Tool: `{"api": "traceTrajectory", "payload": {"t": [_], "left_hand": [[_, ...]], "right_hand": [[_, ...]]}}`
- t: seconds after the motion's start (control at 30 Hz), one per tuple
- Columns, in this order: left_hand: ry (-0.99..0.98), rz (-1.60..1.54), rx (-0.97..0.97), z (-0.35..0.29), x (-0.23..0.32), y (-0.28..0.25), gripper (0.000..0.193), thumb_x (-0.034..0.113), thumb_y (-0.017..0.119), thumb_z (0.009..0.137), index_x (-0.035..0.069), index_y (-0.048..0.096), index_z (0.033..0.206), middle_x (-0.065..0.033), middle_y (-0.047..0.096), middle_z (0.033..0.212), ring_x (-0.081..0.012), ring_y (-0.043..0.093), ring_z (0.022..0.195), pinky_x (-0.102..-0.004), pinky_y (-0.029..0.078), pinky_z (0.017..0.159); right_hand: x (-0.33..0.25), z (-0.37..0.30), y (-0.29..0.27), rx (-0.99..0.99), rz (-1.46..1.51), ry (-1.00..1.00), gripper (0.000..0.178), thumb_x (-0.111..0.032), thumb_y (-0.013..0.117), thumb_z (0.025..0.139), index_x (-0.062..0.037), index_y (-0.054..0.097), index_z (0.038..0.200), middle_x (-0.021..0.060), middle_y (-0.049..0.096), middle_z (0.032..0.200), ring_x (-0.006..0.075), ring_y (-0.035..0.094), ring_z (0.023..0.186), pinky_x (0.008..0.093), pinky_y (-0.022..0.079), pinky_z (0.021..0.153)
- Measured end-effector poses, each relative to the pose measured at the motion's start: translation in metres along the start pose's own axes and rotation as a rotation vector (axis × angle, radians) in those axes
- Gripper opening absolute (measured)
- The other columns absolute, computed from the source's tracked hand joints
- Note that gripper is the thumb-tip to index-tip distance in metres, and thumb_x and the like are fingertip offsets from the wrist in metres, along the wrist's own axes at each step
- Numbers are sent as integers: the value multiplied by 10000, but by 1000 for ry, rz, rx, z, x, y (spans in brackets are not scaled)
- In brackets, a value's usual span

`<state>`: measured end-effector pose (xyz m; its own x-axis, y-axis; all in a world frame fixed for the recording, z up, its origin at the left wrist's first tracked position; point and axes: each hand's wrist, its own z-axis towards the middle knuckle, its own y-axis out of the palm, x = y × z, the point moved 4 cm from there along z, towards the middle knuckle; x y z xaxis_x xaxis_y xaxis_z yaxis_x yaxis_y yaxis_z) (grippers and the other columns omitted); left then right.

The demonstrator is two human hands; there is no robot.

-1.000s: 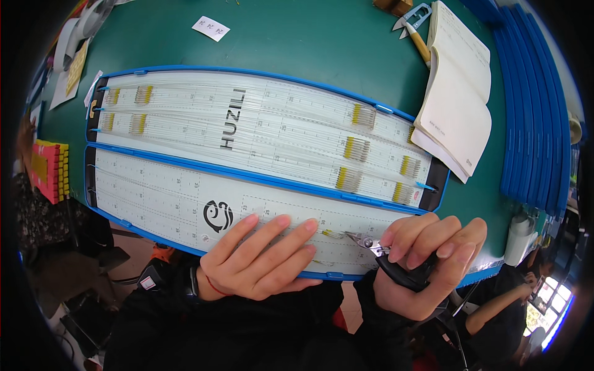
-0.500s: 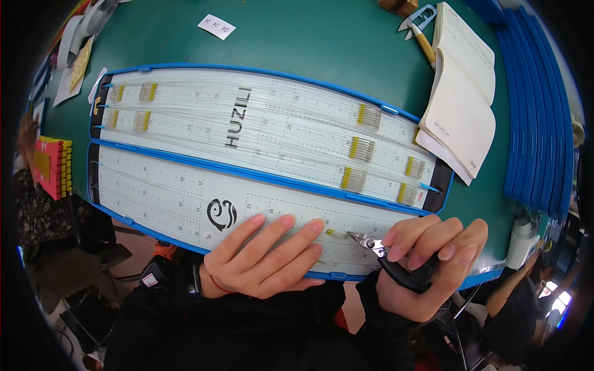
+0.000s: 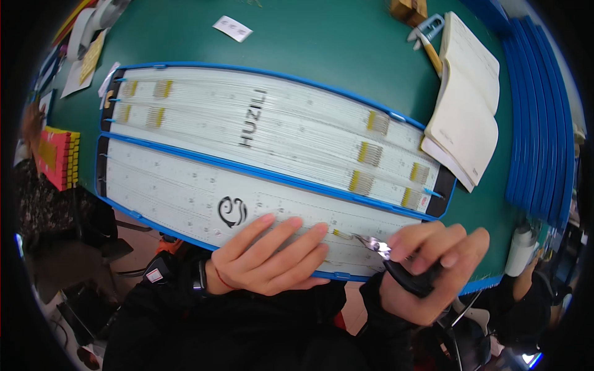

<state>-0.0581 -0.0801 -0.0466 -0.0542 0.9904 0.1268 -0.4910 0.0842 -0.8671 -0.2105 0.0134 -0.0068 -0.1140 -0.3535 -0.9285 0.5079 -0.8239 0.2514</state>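
A long, blue-edged case lies unfolded before me with two white panels. On its near panel, my left hand rests flat, palm down, fingers stretched out. My right hand is closed around the black handles of small nippers. Their silver tips point left, at a small bunch of yellow-ended wires just right of my left fingertips. Whether the jaws touch the wires, I cannot tell. Across the far panel run many fine clear lines, with several yellow-ended bundles at both sides.
An open notebook overlaps the case's far right corner. Beyond it lie a caliper-like tool and a wooden-handled tool. Blue cases stand stacked at right. A paper slip lies on the green table; a red-and-yellow block sits at left.
The view has shifted a little, so the case and table things appear farther right. My left hand stays flat on the panel, and my right hand keeps the nippers by the wires.
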Motion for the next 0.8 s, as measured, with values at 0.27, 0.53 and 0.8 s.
{"api": "traceTrajectory", "payload": {"t": [0.27, 0.53, 0.8], "left_hand": [[-46, -204, -25, 0, 0, 0, 396, 451, 567, 895, 141, 620, 1135, -4, 621, 1219, -183, 568, 1137, -346, 415, 1009], [-211, -342, -222, -22, -27, -46, 436, 340, 537, 925, 54, 549, 1253, -99, 504, 1350, -229, 454, 1271, -405, 291, 1093], [-176, -372, -191, -19, -16, -28, 443, 363, 511, 935, 31, 530, 1227, -132, 476, 1363, -260, 408, 1305, -423, 284, 1101]], "right_hand": [[-73, 50, 13, -582, -651, -316, 79, -16, 557, 827, -35, 481, 829, 89, 554, 673, 222, 560, 548, 324, 487, 568], [78, 163, 118, -924, -1030, -500, 141, -104, 693, 771, -155, 740, 893, 54, 592, 853, 269, 543, 848, 369, 422, 751], [102, 191, 163, -1140, -1201, -494, 56, -185, 693, 787, -180, 661, 833, 43, 569, 832, 261, 546, 846, 386, 417, 738]]}}
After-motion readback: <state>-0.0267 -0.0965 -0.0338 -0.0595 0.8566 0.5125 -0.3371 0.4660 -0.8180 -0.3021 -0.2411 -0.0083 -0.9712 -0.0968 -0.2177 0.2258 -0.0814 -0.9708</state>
